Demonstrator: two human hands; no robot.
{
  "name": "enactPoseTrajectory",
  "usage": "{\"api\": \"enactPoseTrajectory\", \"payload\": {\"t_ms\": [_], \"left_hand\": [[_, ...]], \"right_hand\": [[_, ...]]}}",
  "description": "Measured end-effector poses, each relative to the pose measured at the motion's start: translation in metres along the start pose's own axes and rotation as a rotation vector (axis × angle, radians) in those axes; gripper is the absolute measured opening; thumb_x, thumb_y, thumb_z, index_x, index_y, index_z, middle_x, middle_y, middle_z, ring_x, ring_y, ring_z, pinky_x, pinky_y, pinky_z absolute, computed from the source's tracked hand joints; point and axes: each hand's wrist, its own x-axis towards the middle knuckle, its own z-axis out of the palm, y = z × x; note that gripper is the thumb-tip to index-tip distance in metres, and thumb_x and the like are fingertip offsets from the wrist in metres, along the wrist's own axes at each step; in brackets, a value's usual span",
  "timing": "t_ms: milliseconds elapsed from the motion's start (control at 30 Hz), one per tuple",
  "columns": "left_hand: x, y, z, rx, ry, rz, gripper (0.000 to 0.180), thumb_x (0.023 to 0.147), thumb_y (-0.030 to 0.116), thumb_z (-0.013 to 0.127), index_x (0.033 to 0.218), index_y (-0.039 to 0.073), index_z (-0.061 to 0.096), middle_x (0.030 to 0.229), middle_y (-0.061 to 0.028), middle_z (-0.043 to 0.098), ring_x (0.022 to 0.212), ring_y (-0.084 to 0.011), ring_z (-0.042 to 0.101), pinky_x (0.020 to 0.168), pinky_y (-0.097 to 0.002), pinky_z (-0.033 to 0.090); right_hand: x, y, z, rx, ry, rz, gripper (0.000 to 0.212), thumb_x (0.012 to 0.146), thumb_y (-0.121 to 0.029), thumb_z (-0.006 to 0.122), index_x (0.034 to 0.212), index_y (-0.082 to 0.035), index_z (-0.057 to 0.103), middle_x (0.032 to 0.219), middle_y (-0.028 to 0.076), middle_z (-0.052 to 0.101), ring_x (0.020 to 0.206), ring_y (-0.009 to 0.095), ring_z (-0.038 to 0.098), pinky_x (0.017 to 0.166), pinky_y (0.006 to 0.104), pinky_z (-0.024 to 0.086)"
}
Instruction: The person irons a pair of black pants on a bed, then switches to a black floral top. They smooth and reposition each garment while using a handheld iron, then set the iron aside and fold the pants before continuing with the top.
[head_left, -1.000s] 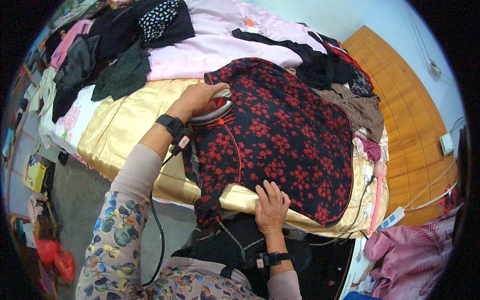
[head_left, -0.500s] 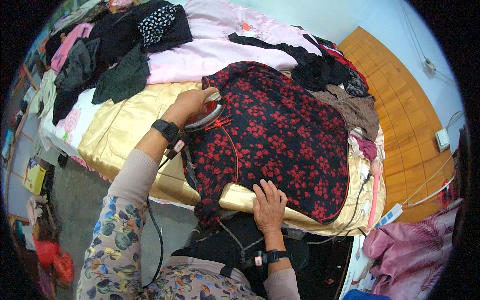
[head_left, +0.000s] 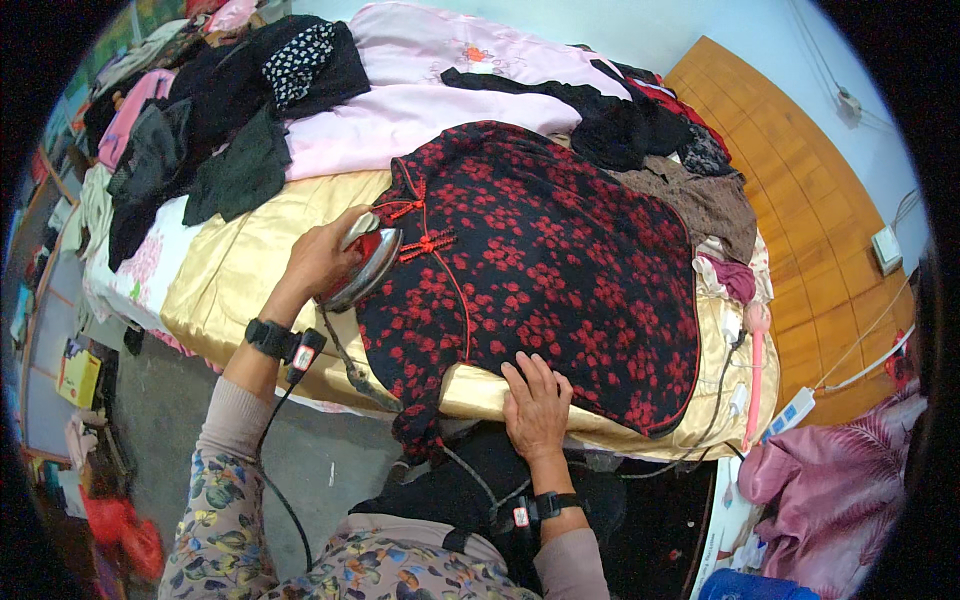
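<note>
A black garment (head_left: 560, 275) with red flowers, red piping and red knotted fastenings lies spread over the gold cloth. My left hand (head_left: 325, 255) grips the handle of a clothes iron (head_left: 372, 272) at the garment's left edge, beside the knots. The iron looks tilted; whether its sole touches the fabric I cannot tell. My right hand (head_left: 538, 400) lies flat with fingers outstretched at the near edge, its fingertips on the garment's lower border. A dark cord (head_left: 345, 360) hangs from the iron down past my left wrist.
Gold padded cloth (head_left: 240, 250) covers the bed's near side. Dark clothes (head_left: 235, 110) are heaped at the far left, and a black garment (head_left: 570, 105) lies on the pink bedding (head_left: 390, 120). A wooden headboard (head_left: 810, 240) stands right, near a power strip (head_left: 790, 415) and cables.
My left hand has drawn the iron left and toward me, from the fastenings to the garment's edge, uncovering the upper knot. My right hand stays almost in place.
</note>
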Motion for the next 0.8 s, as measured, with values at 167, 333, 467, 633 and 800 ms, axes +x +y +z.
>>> {"api": "enactPoseTrajectory", "payload": {"t_ms": [167,333,467,633,800], "left_hand": [[-0.022,0.027,-0.018,-0.011,0.014,0.125,0.075,0.081,0.014,0.077,0.149,0.03,0.052,0.099,-0.0197,0.075,0.094,-0.0407,0.072,0.082,-0.0503,0.055],[-0.017,0.07,-0.023,-0.098,-0.026,0.277,0.08,0.079,0.011,0.077,0.151,0.032,0.05,0.104,-0.0208,0.075,0.094,-0.0407,0.072,0.082,-0.0493,0.055],[0.001,0.111,0.003,-0.036,-0.092,0.329,0.072,0.082,0.013,0.078,0.147,0.031,0.053,0.105,-0.0185,0.075,0.097,-0.0396,0.072,0.082,-0.0495,0.056],[0.013,0.129,0.042,0.071,-0.148,0.352,0.068,0.087,0.018,0.071,0.149,0.031,0.047,0.098,-0.0211,0.074,0.093,-0.042,0.072,0.08,-0.0531,0.056],[0.016,0.121,0.047,0.03,-0.143,0.374,0.067,0.088,0.016,0.072,0.149,0.032,0.047,0.095,-0.022,0.074,0.091,-0.0431,0.072,0.078,-0.0534,0.056]], "right_hand": [[-0.001,0.001,0.002,-0.043,-0.025,-0.005,0.049,0.091,-0.023,0.067,0.139,-0.021,0.06,0.15,0.003,0.053,0.144,0.024,0.044,0.114,0.0496,0.032],[0.0,0.001,0.002,-0.039,-0.016,-0.005,0.05,0.09,-0.023,0.068,0.14,-0.021,0.059,0.151,0.003,0.052,0.144,0.023,0.043,0.114,0.0494,0.032],[0.0,0.001,0.001,-0.026,-0.004,-0.005,0.049,0.091,-0.023,0.068,0.139,-0.021,0.06,0.15,0.003,0.053,0.144,0.024,0.044,0.114,0.0494,0.032],[-0.001,0.001,0.001,0.003,-0.008,0.01,0.048,0.091,-0.023,0.068,0.139,-0.021,0.06,0.15,0.003,0.054,0.143,0.024,0.045,0.114,0.0493,0.033],[0.001,0.0,-0.001,0.022,-0.002,0.012,0.048,0.092,-0.021,0.068,0.139,-0.021,0.06,0.15,0.003,0.053,0.143,0.024,0.045,0.114,0.0492,0.033]]}}
